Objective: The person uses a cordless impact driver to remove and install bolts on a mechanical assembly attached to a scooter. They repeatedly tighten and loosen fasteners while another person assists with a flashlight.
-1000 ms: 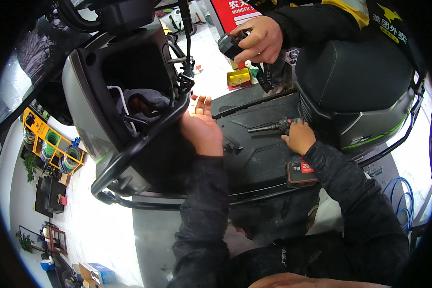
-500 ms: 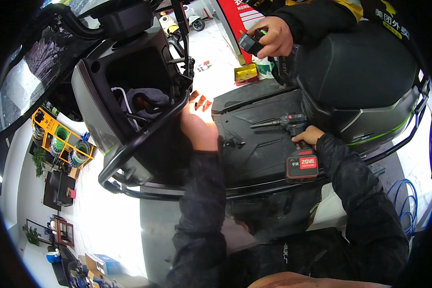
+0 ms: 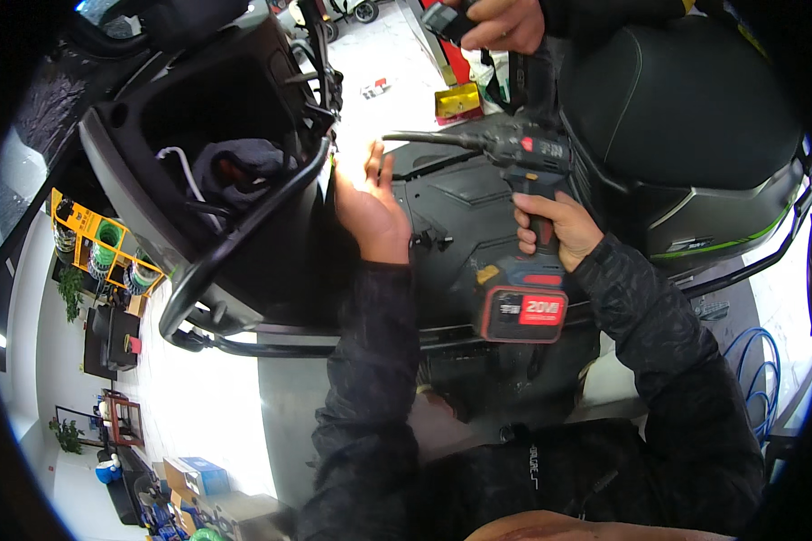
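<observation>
My right hand [image 3: 564,230] is wrapped round the handle of a cordless drill [image 3: 530,149] with a red and black battery at its base. The drill is held above the black footboard [image 3: 478,212] of a scooter. Its long, thin shaft points left, its tip close to the fingers of my left hand [image 3: 370,212]. That hand is raised beside the scooter's front panel [image 3: 307,248], fingers stretched up and slightly apart. Strong glare washes out some fingertips, and I see nothing held there. Small dark parts [image 3: 431,241] lie on the footboard beside my left wrist.
Another person's hand [image 3: 505,22] holds a black device [image 3: 447,22] at the top. The scooter seat [image 3: 677,108] stands at right, a black tube bar [image 3: 235,243] at left. A grey cloth [image 3: 244,167] fills the front compartment. A yellow tin [image 3: 458,102] lies beyond the footboard.
My right hand has lifted the drill off the footboard area and brought it up and left, its tip now by my left hand. The view has shifted, and the other person's hand is higher in it.
</observation>
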Demonstrator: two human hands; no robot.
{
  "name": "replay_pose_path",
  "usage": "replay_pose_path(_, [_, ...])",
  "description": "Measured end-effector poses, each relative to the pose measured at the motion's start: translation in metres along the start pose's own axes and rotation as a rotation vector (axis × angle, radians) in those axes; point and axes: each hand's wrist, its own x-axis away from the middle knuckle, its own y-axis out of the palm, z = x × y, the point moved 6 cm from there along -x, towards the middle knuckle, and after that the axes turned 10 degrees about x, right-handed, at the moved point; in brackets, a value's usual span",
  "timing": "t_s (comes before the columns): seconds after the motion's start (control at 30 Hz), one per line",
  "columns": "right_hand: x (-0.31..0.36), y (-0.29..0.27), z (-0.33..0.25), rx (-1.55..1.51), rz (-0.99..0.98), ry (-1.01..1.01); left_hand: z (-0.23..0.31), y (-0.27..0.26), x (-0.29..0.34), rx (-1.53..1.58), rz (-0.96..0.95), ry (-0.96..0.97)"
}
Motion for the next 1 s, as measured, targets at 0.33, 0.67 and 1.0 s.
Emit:
replay_pose_path(0.33, [-0.022, 0.039, 0.032, 0.005, 0.006, 0.034, -0.007, 0.012, 0.012, 0.025, -0.182, -0.051])
replay_pose_path(0.67, [-0.039, 0.047, 0.041, 0.001, -0.023, 0.025, 0.006, 0.009, 0.006, -0.058, -0.227, -0.015])
replay_pose_path(1.0, [-0.063, 0.050, 0.070, -0.374, -0.367, 0.398, 0.019, 0.000, 0.005, -0.333, -0.135, 0.178])
